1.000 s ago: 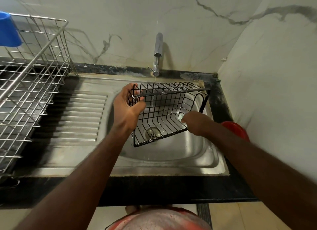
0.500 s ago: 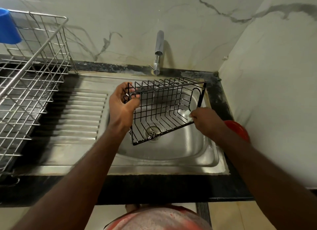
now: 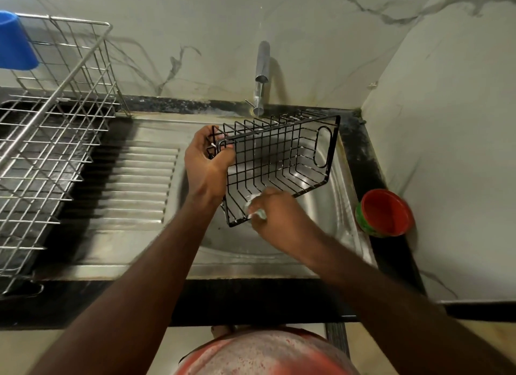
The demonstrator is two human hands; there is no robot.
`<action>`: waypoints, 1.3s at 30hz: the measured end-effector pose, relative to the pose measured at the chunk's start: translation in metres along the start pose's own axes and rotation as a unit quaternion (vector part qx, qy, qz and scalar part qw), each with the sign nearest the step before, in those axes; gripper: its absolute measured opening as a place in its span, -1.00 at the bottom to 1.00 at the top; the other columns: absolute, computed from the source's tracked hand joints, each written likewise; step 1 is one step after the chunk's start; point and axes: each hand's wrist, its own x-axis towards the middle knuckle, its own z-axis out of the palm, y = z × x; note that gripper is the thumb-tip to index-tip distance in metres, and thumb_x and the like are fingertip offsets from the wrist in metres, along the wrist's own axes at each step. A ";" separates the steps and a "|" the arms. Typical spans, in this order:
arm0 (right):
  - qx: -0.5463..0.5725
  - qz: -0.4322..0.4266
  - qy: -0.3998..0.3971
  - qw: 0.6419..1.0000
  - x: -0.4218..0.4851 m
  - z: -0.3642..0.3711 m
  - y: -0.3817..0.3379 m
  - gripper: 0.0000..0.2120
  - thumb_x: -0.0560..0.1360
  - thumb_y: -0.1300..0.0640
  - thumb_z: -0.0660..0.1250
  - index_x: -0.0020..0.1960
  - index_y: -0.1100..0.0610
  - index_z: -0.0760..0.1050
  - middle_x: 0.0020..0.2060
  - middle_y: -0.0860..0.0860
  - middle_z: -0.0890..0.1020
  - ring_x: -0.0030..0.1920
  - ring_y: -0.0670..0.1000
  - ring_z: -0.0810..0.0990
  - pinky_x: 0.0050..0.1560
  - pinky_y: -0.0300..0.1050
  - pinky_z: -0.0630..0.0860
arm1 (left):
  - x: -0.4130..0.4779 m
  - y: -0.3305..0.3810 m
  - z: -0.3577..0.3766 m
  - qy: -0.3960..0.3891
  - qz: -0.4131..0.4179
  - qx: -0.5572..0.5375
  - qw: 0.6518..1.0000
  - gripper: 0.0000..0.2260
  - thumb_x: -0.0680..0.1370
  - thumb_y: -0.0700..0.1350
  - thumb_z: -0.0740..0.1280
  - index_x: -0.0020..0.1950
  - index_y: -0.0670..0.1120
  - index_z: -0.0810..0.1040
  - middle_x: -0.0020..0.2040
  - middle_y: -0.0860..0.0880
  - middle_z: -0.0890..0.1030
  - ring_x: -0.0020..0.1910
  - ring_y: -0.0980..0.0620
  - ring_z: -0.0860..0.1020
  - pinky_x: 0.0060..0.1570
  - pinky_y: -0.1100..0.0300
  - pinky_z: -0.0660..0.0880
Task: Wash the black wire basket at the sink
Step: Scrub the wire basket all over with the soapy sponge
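The black wire basket (image 3: 279, 156) is held tilted on its side above the steel sink bowl (image 3: 315, 229), under the tap (image 3: 262, 67). A thin stream of water falls from the tap through the basket. My left hand (image 3: 208, 162) grips the basket's left end, fingers curled round the wires. My right hand (image 3: 275, 212) holds a small pale scrub pad (image 3: 255, 207) against the basket's lower front edge. The picture of that hand is blurred.
A steel wire dish rack (image 3: 55, 140) stands on the left counter with a blue cup (image 3: 14, 45) at its top corner. The ribbed drainboard (image 3: 139, 187) lies between rack and bowl. A red bowl (image 3: 386, 212) sits on the black counter at the right, by the wall.
My right hand has slid with the pad from the basket's right end down and left to its lower front corner. The basket has tipped a little more upright; the left hand keeps its grip.
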 end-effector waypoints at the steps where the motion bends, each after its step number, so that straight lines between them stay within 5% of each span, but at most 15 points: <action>1: 0.001 -0.021 -0.008 1.000 0.000 0.005 -0.008 -0.83 0.53 0.23 0.29 0.04 0.13 0.64 0.02 0.05 0.54 0.00 -0.01 0.55 0.00 -0.21 0.50 | 0.000 0.001 0.001 0.002 0.000 0.002 1.000 -0.68 0.38 -0.18 0.36 0.13 -0.15 0.57 -0.09 -0.04 0.60 -0.09 0.07 0.54 -0.07 0.19 0.52; 7: -0.015 -0.051 -0.035 0.998 -0.001 0.004 0.007 -0.80 0.53 0.21 0.32 0.12 0.15 0.62 0.11 0.07 0.54 0.11 0.04 0.55 0.15 -0.14 0.50 | 0.001 0.002 -0.001 0.016 -0.008 -0.004 1.000 -0.61 0.37 -0.17 0.37 0.19 -0.21 0.56 -0.05 -0.07 0.62 -0.07 0.09 0.56 -0.02 0.18 0.56; 12: -0.057 0.037 0.012 0.998 0.008 -0.031 0.065 -0.81 0.54 0.21 0.30 0.12 0.14 0.59 0.07 0.04 0.53 -0.04 -0.07 0.48 -0.15 -0.32 0.36 | 0.002 0.000 -0.007 0.017 -0.041 -0.022 0.999 -0.63 0.37 -0.20 0.37 0.18 -0.15 0.57 -0.05 -0.03 0.63 -0.04 0.06 0.58 0.05 0.01 0.57; 19: -0.133 0.157 0.030 0.978 0.023 -0.059 0.121 -0.82 0.52 0.23 0.30 0.10 0.14 0.60 0.01 0.09 0.62 -0.04 0.02 0.57 0.06 -0.05 0.53 | 0.001 -0.003 -0.006 0.008 -0.057 -0.024 0.998 -0.56 0.33 -0.18 0.36 0.21 -0.19 0.56 -0.05 -0.07 0.63 0.00 -0.04 0.60 0.16 -0.18 0.57; 22: -0.125 0.167 0.022 0.978 0.021 -0.061 0.122 -0.84 0.50 0.23 0.32 0.06 0.13 0.60 -0.02 0.07 0.64 -0.05 0.00 0.58 0.03 -0.10 0.54 | -0.001 -0.006 -0.006 0.007 -0.076 -0.037 0.996 -0.60 0.35 -0.15 0.36 0.18 -0.14 0.57 0.03 -0.14 0.64 0.12 -0.19 0.62 0.14 -0.15 0.59; 26: -0.031 0.131 0.087 0.987 0.023 -0.065 0.101 -0.89 0.49 0.23 0.35 0.01 0.11 0.57 -0.06 -0.01 0.63 -0.10 -0.09 0.58 -0.08 -0.20 0.55 | 0.000 -0.012 -0.006 0.014 -0.115 -0.088 0.989 -0.72 0.36 -0.15 0.36 0.07 -0.07 0.59 0.13 -0.30 0.62 0.18 -0.32 0.58 -0.05 0.05 0.55; 30: 0.134 0.106 0.138 0.976 0.037 -0.056 0.066 -0.93 0.49 0.20 0.39 -0.03 0.11 0.55 -0.13 -0.07 0.60 -0.18 -0.18 0.57 -0.34 -0.44 0.43 | -0.005 -0.017 -0.003 0.019 -0.160 -0.117 0.980 -0.71 0.29 -0.16 0.29 0.00 -0.12 0.58 -0.03 -0.18 0.63 0.01 -0.20 0.62 -0.09 0.04 0.53; 33: 0.221 0.119 0.148 0.957 0.054 -0.039 0.053 -0.90 0.49 0.23 0.38 0.01 0.14 0.56 -0.11 -0.01 0.64 -0.15 -0.12 0.62 -0.24 -0.28 0.54 | -0.012 -0.022 0.001 0.021 -0.192 -0.121 0.974 -0.70 0.29 -0.13 0.26 0.00 -0.12 0.56 -0.04 -0.15 0.63 -0.04 -0.19 0.63 -0.04 0.00 0.53; 39: 0.082 0.134 0.128 0.979 0.064 -0.016 0.047 -0.80 0.56 0.24 0.27 0.17 0.17 0.53 0.09 0.07 0.62 0.06 0.00 0.60 0.04 -0.12 0.57 | -0.022 -0.030 0.003 0.018 -0.222 -0.110 0.969 -0.83 0.36 -0.06 0.27 -0.11 -0.08 0.54 -0.03 -0.17 0.65 0.03 -0.22 0.64 0.04 -0.07 0.49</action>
